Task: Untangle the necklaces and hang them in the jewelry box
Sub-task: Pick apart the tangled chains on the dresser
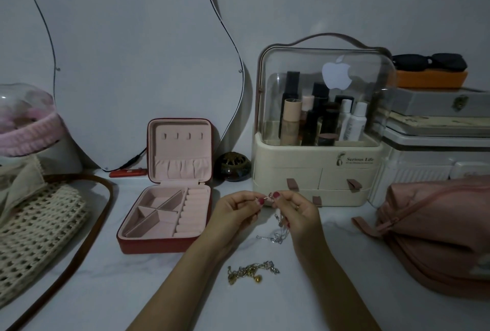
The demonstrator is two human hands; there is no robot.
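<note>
Silver necklace (279, 227) hangs between both raised hands, its lower length trailing onto the white tabletop (106, 291) in a loose tangle. Left hand (236, 210) and right hand (297, 211) each pinch the chain's upper end, apparently at the clasp. Keep tension light; tease strands apart rather than pulling. Gold necklace (252, 272) lies bunched nearer the person. Jewelry box (169, 187) stands open, lid hooks (183, 135) unoccupied.

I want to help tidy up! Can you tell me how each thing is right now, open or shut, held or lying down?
Red square jewelry box: open, hooks bare.
Thin silver necklace: pinched by both hands, dangling.
Gold chain necklace: bunched on table.
Left hand: pinching.
Right hand: pinching.
Cream cosmetics case with clear lid: drawers shut.
</note>
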